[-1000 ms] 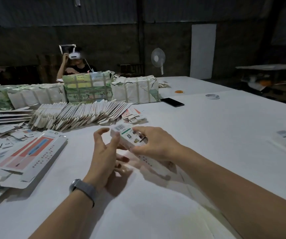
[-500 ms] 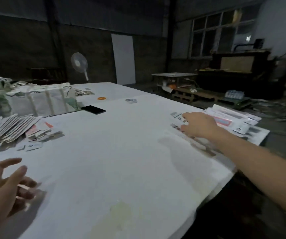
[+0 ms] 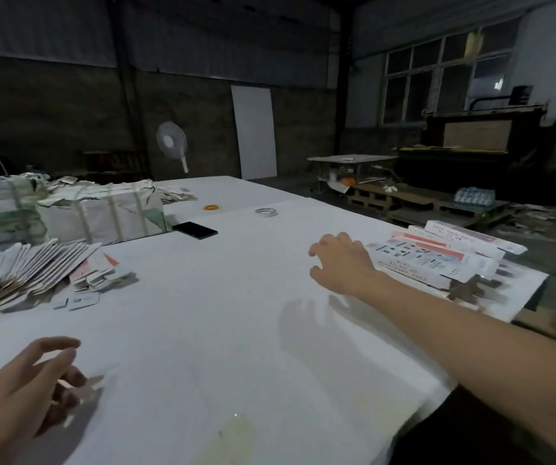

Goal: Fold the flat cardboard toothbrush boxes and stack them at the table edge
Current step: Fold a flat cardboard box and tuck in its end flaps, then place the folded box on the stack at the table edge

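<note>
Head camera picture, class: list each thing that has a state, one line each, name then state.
Left hand: open, empty, above the table.
Right hand: open, empty, beside the folded boxes.
Folded boxes: stacked at the table edge.
Flat boxes: unfolded, fanned in a leaning row.
Bundles: strapped, wrapping torn.
Phone: screen dark.
Fan: cannot tell whether it runs.

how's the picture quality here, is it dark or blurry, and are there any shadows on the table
Head view: dim room, dark background; right hand casts a soft shadow on the white table; left hand slightly blurred; wide-angle lens bends the edges; folded boxes print unreadable.
</note>
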Available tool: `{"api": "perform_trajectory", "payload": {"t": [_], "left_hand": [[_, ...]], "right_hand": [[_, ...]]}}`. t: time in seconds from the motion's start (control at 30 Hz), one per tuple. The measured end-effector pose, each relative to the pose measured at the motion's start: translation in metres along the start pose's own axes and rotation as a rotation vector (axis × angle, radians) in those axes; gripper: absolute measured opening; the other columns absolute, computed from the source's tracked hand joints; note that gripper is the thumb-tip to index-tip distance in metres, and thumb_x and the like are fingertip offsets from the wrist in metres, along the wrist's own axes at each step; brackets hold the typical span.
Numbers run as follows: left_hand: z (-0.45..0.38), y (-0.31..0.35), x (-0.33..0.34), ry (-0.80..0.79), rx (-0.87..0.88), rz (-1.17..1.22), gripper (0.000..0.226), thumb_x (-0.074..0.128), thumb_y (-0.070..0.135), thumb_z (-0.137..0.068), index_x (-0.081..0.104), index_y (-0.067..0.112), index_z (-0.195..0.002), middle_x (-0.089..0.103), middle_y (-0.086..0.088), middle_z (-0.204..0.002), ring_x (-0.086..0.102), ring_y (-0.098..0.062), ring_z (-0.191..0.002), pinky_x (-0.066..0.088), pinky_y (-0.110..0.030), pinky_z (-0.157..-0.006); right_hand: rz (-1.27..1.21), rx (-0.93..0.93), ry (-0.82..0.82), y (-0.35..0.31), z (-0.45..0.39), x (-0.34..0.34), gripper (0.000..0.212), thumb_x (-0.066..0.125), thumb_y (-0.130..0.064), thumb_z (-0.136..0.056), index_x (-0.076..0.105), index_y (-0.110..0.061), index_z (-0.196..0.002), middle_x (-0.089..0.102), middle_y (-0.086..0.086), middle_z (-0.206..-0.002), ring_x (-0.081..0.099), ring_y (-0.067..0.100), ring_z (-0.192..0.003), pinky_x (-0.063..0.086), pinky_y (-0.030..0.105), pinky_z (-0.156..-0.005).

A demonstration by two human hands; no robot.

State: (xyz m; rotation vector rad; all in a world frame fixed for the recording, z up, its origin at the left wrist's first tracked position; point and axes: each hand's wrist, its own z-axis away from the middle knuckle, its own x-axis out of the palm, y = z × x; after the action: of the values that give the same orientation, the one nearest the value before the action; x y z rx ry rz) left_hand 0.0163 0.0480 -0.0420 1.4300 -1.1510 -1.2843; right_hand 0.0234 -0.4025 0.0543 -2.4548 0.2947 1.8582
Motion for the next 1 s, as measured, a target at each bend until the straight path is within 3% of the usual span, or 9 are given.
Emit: {"api": "perform_trajectory", "payload": {"t": [0.13, 0.27, 0.43, 0.53, 0.6, 0.77, 0.87, 0.93, 1.0], "left_hand": [[0.018, 0.033, 0.009, 0.087, 0.04, -0.053, 0.023, 0.055, 0.01, -0.102, 0.069, 0.022, -0.089, 0.065, -0.01, -0.063, 0.054, -0.026, -0.043, 0.04, -0.02, -0.042], [0.016, 0.035, 0.012, 0.09, 0.099, -0.203, 0.02, 0.057, 0.008, -0.1, 0.068, 0.022, -0.091, 0.069, -0.006, -0.066, 0.061, -0.021, -0.049, 0.043, -0.022, -0.041], [0.017, 0.036, -0.003, 0.158, 0.229, -0.607, 0.015, 0.056, 0.014, -0.095, 0.064, 0.027, -0.094, 0.068, 0.001, -0.069, 0.067, -0.024, -0.074, 0.055, -0.042, -0.071], [0.013, 0.032, -0.021, 0.219, 0.194, -0.76, 0.016, 0.054, 0.02, -0.093, 0.061, 0.033, -0.097, 0.067, 0.009, -0.077, 0.064, -0.024, -0.084, 0.053, -0.037, -0.071], [0.008, 0.03, -0.038, 0.35, 0.156, -0.889, 0.021, 0.054, 0.022, -0.091, 0.062, 0.031, -0.109, 0.067, 0.006, -0.1, 0.06, -0.023, -0.1, 0.05, -0.037, -0.075], [0.007, 0.03, -0.106, 0.761, -0.059, -1.156, 0.046, 0.061, 0.021, -0.089, 0.053, 0.025, -0.133, 0.051, -0.012, -0.139, 0.04, -0.039, -0.131, 0.038, -0.051, -0.104], [0.013, 0.026, -0.138, 0.666, -0.384, -1.178, 0.053, 0.062, 0.018, -0.087, 0.044, 0.031, -0.136, 0.043, -0.013, -0.147, 0.03, -0.049, -0.139, 0.026, -0.057, -0.115], [0.017, 0.025, -0.145, 0.558, -0.45, -1.227, 0.049, 0.06, 0.014, -0.084, 0.049, 0.029, -0.129, 0.054, -0.011, -0.135, 0.047, -0.045, -0.127, 0.038, -0.051, -0.107], [0.019, 0.028, -0.143, 0.502, -0.403, -1.277, 0.044, 0.065, 0.014, -0.08, 0.052, 0.026, -0.12, 0.063, -0.008, -0.115, 0.06, -0.037, -0.109, 0.048, -0.043, -0.088]], "right_hand": [[-0.323, -0.209, -0.011, -0.102, 0.01, -0.002, 0.038, 0.047, -0.04, -0.095, 0.055, -0.031, -0.13, 0.05, -0.005, -0.137, 0.04, 0.022, -0.128, 0.037, 0.036, -0.092], [-0.593, -0.375, -0.051, -0.206, 0.022, 0.003, 0.033, 0.053, -0.041, -0.09, 0.061, -0.031, -0.122, 0.059, -0.006, -0.127, 0.049, 0.02, -0.121, 0.042, 0.036, -0.089], [-0.861, -0.442, -0.087, -0.295, 0.039, 0.018, 0.027, 0.057, -0.033, -0.09, 0.067, -0.027, -0.115, 0.067, -0.003, -0.114, 0.058, 0.019, -0.11, 0.047, 0.037, -0.095], [-0.767, -0.559, 0.03, -0.313, 0.05, 0.034, 0.025, 0.054, -0.029, -0.09, 0.069, -0.027, -0.11, 0.069, -0.005, -0.109, 0.057, 0.019, -0.106, 0.043, 0.04, -0.095], [-0.793, -0.586, 0.109, -0.312, 0.051, 0.039, 0.022, 0.053, -0.027, -0.089, 0.071, -0.025, -0.102, 0.071, -0.006, -0.103, 0.058, 0.02, -0.1, 0.042, 0.039, -0.091], [-0.822, -0.624, 0.038, -0.312, 0.048, 0.039, 0.016, 0.056, -0.022, -0.092, 0.07, -0.025, -0.099, 0.069, -0.008, -0.1, 0.055, 0.018, -0.099, 0.04, 0.036, -0.091], [-0.797, -0.659, 0.021, -0.313, 0.048, 0.04, 0.017, 0.055, -0.023, -0.092, 0.07, -0.025, -0.101, 0.067, -0.008, -0.098, 0.054, 0.017, -0.098, 0.04, 0.036, -0.091], [-0.813, -0.654, 0.001, -0.313, 0.049, 0.04, 0.017, 0.054, -0.023, -0.092, 0.069, -0.026, -0.1, 0.067, -0.009, -0.097, 0.054, 0.016, -0.097, 0.041, 0.035, -0.09], [-0.824, -0.646, -0.012, -0.312, 0.048, 0.039, 0.017, 0.055, -0.024, -0.092, 0.069, -0.027, -0.099, 0.066, -0.01, -0.094, 0.053, 0.015, -0.097, 0.042, 0.035, -0.09]]}}
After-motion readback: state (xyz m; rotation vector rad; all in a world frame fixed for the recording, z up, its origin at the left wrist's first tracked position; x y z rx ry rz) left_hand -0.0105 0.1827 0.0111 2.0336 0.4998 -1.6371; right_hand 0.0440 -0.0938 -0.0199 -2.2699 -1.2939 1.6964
